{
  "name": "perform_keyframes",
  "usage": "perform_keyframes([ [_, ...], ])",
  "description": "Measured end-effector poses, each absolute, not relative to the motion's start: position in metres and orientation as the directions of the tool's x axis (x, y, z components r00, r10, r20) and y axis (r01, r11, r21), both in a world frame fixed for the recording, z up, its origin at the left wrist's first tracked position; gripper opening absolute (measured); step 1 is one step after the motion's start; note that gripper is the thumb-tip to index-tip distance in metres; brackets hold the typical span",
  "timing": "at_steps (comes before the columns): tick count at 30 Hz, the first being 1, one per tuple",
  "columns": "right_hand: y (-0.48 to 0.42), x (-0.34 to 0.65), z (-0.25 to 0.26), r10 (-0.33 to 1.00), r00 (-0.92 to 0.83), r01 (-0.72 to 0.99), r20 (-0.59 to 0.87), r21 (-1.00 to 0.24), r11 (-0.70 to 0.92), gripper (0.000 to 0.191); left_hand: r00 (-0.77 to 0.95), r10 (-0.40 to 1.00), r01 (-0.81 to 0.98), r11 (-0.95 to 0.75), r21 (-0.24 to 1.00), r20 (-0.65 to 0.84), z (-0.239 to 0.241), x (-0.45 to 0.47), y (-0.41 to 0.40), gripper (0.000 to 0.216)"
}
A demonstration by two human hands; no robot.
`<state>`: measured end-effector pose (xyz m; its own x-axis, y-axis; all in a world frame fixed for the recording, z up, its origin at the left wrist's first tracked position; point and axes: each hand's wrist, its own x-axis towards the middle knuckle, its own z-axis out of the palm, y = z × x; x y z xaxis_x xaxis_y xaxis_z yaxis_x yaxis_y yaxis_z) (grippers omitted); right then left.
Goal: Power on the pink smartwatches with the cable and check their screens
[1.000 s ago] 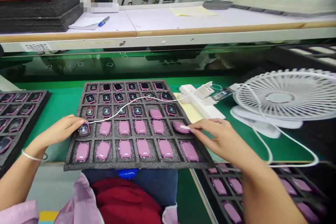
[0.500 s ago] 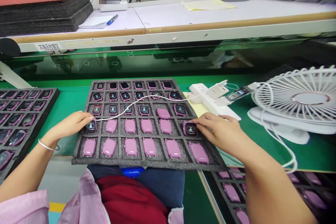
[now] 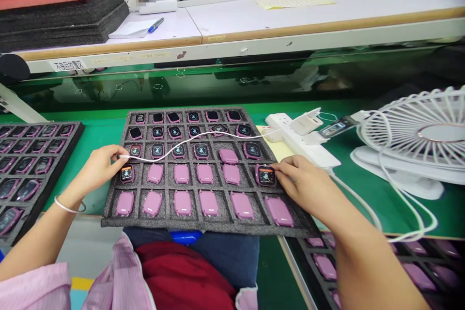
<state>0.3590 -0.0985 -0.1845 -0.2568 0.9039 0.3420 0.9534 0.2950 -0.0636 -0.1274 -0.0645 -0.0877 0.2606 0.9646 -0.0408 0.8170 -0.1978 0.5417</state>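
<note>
My left hand (image 3: 100, 167) pinches the end of a thin white cable (image 3: 189, 141) over the left side of a dark foam tray (image 3: 212, 225). Just below its fingertips lies a smartwatch (image 3: 127, 174) with a lit screen and an orange band. The fingers of my right hand (image 3: 303, 179) are closed on the right edge of another smartwatch (image 3: 267, 176), also lit with an orange band, at the tray's right side. Back rows hold purple-framed watches face up. Mostly purple watch backs (image 3: 181, 202) show in the two front rows.
The cable runs to a white power strip (image 3: 312, 143) with an adapter. Behind it to the right stands a white fan (image 3: 428, 135). More watch trays lie at left (image 3: 69, 147) and lower right (image 3: 308, 261). A raised shelf (image 3: 236, 24) spans the back; a person sits beyond.
My left hand has risen slightly off the left watch, lifting the cable end from it. Both watches near my hands now show an orange band on their screens. The view has shifted slightly.
</note>
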Motion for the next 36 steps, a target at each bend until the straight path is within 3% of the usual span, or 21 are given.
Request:
perform_keyframes([
  [2, -0.098, 0.359, -0.184, 0.907, -0.261, 0.952, 0.33, -0.068, 0.298, 0.033, 0.325, 0.944, 0.753, -0.295, 0.588, 0.057, -0.09, -0.113, -0.068, 0.031],
  [5, -0.099, 0.356, -0.178, 0.919, -0.263, 0.953, 0.294, -0.069, 0.295, 0.033, 0.559, 0.829, 0.671, -0.459, 0.582, 0.009, -0.098, -0.093, -0.072, 0.023],
  [8, -0.103, 0.351, -0.169, 0.926, -0.251, 0.957, 0.28, -0.071, 0.281, 0.033, 0.63, 0.775, 0.724, -0.569, 0.39, -0.039, -0.107, -0.084, -0.074, 0.018],
  [12, -0.109, 0.345, -0.159, 0.932, -0.224, 0.963, 0.285, -0.081, 0.257, 0.033, 0.693, 0.721, 0.711, -0.688, 0.145, 0.025, -0.111, -0.083, -0.072, 0.023],
  [15, -0.112, 0.342, -0.154, 0.941, -0.206, 0.966, 0.27, -0.095, 0.238, 0.032, 0.742, 0.669, 0.665, -0.743, 0.082, 0.044, -0.108, -0.082, -0.068, 0.026],
  [17, -0.112, 0.34, -0.153, 0.944, -0.189, 0.969, 0.27, -0.104, 0.224, 0.031, 0.727, 0.686, 0.676, -0.724, 0.136, 0.04, -0.104, -0.083, -0.064, 0.032],
  [20, -0.11, 0.337, -0.151, 0.942, -0.154, 0.975, 0.297, -0.108, 0.193, 0.029, 0.597, 0.802, 0.752, -0.564, 0.342, 0.008, -0.097, -0.085, -0.055, 0.049],
  [24, -0.111, 0.329, -0.143, 0.893, -0.005, 0.991, 0.45, -0.117, 0.064, 0.028, 0.524, 0.831, 0.746, -0.341, 0.572, -0.187, -0.092, -0.088, -0.048, 0.063],
  [27, -0.118, 0.316, -0.137, 0.857, -0.042, 0.974, 0.514, -0.169, 0.15, 0.024, 0.543, 0.8, 0.746, -0.32, 0.584, -0.255, -0.093, -0.086, -0.048, 0.067],
  [31, -0.128, 0.293, -0.137, 0.84, -0.312, 0.901, 0.444, -0.142, 0.41, 0.024, 0.554, 0.78, 0.759, -0.329, 0.562, -0.291, -0.093, -0.08, -0.048, 0.067],
  [34, -0.13, 0.284, -0.14, 0.828, -0.412, 0.877, 0.38, -0.083, 0.474, 0.025, 0.558, 0.782, 0.756, -0.34, 0.559, -0.278, -0.092, -0.077, -0.046, 0.064],
  [36, -0.13, 0.284, -0.139, 0.833, -0.412, 0.871, 0.371, -0.109, 0.479, 0.026, 0.571, 0.773, 0.75, -0.354, 0.558, -0.277, -0.093, -0.075, -0.045, 0.062],
])
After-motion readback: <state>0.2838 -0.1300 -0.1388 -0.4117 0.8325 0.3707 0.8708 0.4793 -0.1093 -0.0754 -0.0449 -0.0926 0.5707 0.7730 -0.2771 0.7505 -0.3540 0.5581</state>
